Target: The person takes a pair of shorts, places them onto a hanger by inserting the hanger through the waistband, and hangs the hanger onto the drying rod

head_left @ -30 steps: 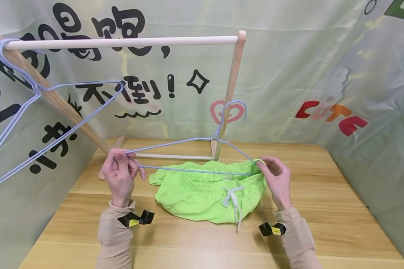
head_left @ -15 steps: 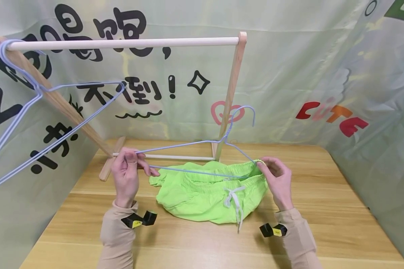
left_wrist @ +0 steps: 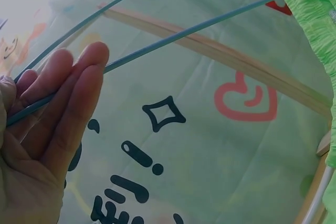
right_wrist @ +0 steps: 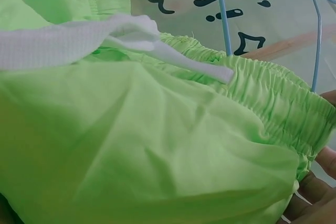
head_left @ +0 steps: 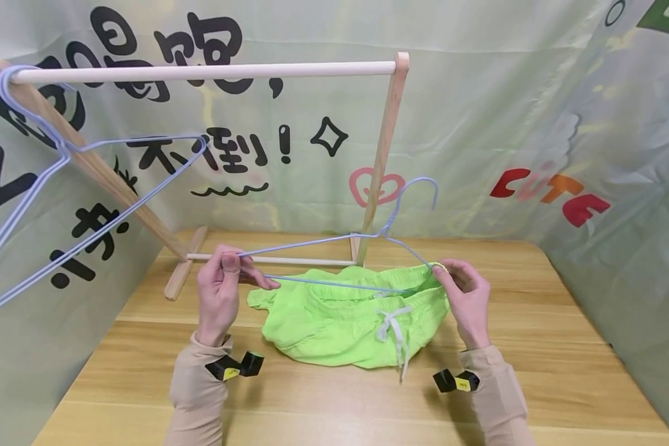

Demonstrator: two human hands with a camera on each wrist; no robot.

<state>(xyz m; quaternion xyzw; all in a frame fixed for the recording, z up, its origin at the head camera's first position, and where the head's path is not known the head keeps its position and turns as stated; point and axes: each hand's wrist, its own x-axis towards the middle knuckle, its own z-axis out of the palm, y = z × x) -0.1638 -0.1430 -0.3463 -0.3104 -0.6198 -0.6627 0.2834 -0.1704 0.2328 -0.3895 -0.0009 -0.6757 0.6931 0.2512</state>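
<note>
My left hand (head_left: 223, 288) pinches the left end of a light-blue wire clothes hanger (head_left: 312, 242), whose hook points up and to the right. The hanger's right end reaches down inside the waistband of bright green drawstring shorts (head_left: 340, 334). At the right end of that waistband, my right hand (head_left: 466, 297) grips the elastic edge close to the hanger's arm. A white drawstring (head_left: 391, 328) tied in a bow hangs at the front of the shorts. In the right wrist view the waistband (right_wrist: 273, 98) hides the hanger's lower corner, and the fingers (right_wrist: 315, 187) hold the cloth from the side.
A wooden rack with a white rail (head_left: 212, 72) stands behind the shorts. Several matching blue hangers (head_left: 61, 148) hang at its left end. The wooden table (head_left: 334, 409) meets a printed fabric backdrop (head_left: 463, 124) at the back and sides.
My left hand has moved right, carrying the hanger with it, so its hook sits farther right and its end is deeper in the waistband. The right hand and shorts have shifted slightly right.
</note>
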